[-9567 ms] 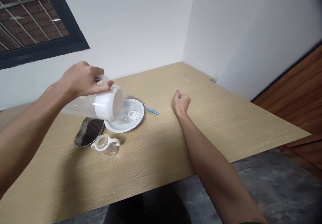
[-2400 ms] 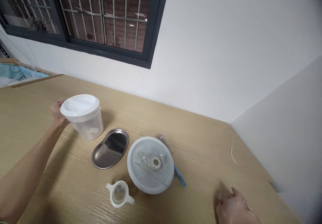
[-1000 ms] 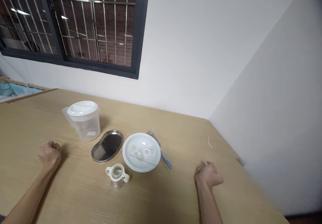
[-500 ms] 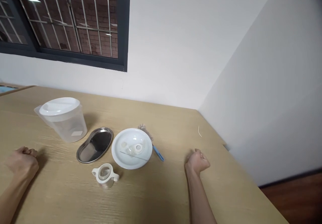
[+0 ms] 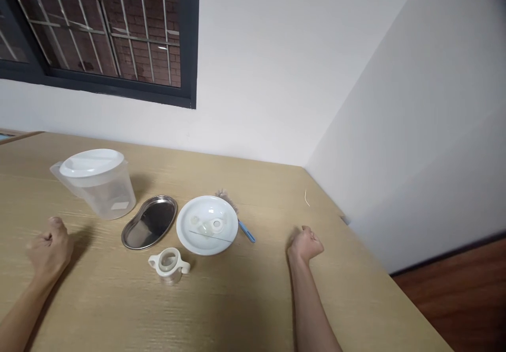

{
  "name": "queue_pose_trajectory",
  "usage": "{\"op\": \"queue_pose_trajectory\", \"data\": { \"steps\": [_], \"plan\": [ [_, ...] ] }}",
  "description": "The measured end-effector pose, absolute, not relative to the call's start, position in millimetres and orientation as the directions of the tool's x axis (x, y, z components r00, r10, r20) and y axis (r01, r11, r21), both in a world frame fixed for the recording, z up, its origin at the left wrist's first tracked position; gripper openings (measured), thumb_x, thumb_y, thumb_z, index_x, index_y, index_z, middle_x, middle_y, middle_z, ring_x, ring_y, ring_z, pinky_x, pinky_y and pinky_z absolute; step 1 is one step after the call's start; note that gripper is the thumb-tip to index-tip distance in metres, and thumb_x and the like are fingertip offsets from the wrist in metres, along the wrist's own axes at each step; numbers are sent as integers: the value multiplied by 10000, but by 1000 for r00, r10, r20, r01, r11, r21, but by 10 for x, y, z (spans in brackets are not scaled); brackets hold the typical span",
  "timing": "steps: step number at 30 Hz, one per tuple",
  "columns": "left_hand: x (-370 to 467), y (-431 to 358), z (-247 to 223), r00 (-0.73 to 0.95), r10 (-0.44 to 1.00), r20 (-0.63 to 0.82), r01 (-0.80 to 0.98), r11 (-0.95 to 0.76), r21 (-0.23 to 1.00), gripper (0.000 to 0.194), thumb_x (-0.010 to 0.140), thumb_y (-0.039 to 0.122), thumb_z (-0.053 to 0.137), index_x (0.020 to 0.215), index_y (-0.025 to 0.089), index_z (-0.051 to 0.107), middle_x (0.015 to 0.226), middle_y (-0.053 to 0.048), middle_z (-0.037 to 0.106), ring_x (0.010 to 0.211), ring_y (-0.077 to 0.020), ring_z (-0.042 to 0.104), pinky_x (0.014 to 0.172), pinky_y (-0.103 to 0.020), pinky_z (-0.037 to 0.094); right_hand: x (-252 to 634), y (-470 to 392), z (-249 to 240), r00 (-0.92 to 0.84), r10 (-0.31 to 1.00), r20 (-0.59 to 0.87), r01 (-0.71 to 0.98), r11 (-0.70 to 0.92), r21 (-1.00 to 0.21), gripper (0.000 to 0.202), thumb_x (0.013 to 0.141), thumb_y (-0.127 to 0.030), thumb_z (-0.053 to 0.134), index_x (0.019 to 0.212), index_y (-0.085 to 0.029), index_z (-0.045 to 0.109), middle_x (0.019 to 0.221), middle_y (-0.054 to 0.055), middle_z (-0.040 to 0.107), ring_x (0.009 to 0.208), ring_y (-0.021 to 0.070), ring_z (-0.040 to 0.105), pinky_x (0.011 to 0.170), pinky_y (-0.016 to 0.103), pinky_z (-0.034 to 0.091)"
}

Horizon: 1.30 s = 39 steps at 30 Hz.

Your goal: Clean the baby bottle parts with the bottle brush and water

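Observation:
My left hand (image 5: 51, 250) is closed in a loose fist above the table's left side, nothing visible in it. My right hand (image 5: 306, 244) rests as a fist on the right of the table, touching no object. Between them stands a small open cup with two white handles (image 5: 169, 265). Behind it a white plate (image 5: 185, 237) holds small clear and white parts and a thin rod. A brush with a blue handle (image 5: 247, 232) lies partly behind the plate. Left of the plate is a kidney-shaped metal tray (image 5: 150, 223).
A translucent lidded pitcher (image 5: 106, 196) stands at the back left, nearest to my left hand. A thin pale strip (image 5: 307, 198) lies near the table's right edge. The wall (image 5: 253, 104) and a barred window (image 5: 118, 30) close off the back.
My left hand has moved right and lifted slightly, its thumb side turning up. My right hand stays a fist on the table. The view has shifted slightly; the objects stay put.

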<state>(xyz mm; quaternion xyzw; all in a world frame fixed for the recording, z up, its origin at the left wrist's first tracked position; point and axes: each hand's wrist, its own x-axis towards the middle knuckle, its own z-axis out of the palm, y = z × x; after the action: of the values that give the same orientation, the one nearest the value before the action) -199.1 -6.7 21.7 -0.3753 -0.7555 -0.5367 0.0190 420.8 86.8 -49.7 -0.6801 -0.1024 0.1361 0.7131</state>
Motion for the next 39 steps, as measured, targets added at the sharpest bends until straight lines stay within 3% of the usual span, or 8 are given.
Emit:
{"op": "queue_pose_trajectory", "data": {
  "steps": [4, 10, 14, 18, 22, 28, 34, 39],
  "plan": [
    [-1979, -54, 145, -641, 466, 610, 721, 93, 686, 570, 940, 378, 481, 447, 214, 249, 356, 42, 248, 343, -113, 268, 398, -245, 199, 4191, 847, -470, 943, 331, -17, -30, 33, -999, 363, 997, -400, 670, 1267, -157, 652, 1231, 82, 680, 1034, 221, 694, 870, 412, 615],
    [-1827, -47, 221, -305, 401, 864, 886, -213, 412, 646, 877, 370, 576, 370, 202, 213, 382, 33, 224, 384, -75, 235, 449, -270, 212, 4167, 845, -407, 939, 341, 32, 18, 42, -999, 376, 995, -398, 673, 1287, -163, 646, 1270, 91, 671, 1080, 233, 686, 910, 438, 604],
    [-1656, -3, 399, -109, 339, 934, 894, -378, 242, 692, 898, 310, 636, 375, 199, 198, 377, 47, 203, 390, -61, 205, 452, -283, 195, 4185, 841, -402, 946, 323, 38, 23, 49, -999, 376, 996, -396, 672, 1290, -164, 645, 1273, 93, 669, 1081, 232, 686, 911, 439, 604],
    [-1501, 127, 576, 12, 308, 951, 861, -488, 147, 684, 914, 241, 658, 405, 205, 202, 389, 61, 198, 403, -67, 224, 457, -289, 202, 4224, 838, -424, 950, 311, 2, -8, 30, -1000, 387, 995, -403, 671, 1298, -164, 643, 1288, 93, 665, 1099, 242, 682, 923, 448, 601],
    [-1350, 346, 688, 79, 321, 944, 819, -561, 122, 678, 953, 320, 625, 428, 219, 207, 403, 54, 251, 422, -82, 231, 470, -294, 276, 4261, 845, -425, 944, 326, -54, -67, 28, -997, 396, 1000, -405, 664, 1317, -169, 632, 1307, 102, 656, 1111, 240, 678, 930, 455, 598],
    [-1155, 549, 645, 165, 315, 935, 759, -646, 84, 676, 1019, 409, 538, 470, 221, 191, 410, 57, 229, 401, -95, 190, 473, -312, 273, 4274, 814, -400, 932, 350, -93, -122, 62, -991, 394, 1000, -409, 661, 1311, -170, 628, 1305, 106, 655, 1112, 237, 678, 926, 456, 602],
    [-1140, 523, 494, 252, 271, 929, 662, -748, 39, 582, 994, 276, 600, 520, 212, 269, 431, 51, 322, 412, -108, 233, 498, -322, 242, 4141, 775, -401, 921, 388, 7, -27, 83, -996, 359, 999, -395, 667, 1272, -163, 643, 1241, 93, 675, 1041, 212, 690, 875, 416, 612],
    [-1098, 490, 443, 346, 279, 896, 591, -806, 23, 453, 926, 68, 581, 577, 216, 332, 459, 57, 381, 416, -110, 303, 505, -327, 250, 3949, 802, -367, 890, 432, 150, 102, 132, -986, 263, 996, -369, 673, 1140, -149, 652, 1016, 33, 672, 797, 129, 648, 690, 286, 575]
  ]
}}
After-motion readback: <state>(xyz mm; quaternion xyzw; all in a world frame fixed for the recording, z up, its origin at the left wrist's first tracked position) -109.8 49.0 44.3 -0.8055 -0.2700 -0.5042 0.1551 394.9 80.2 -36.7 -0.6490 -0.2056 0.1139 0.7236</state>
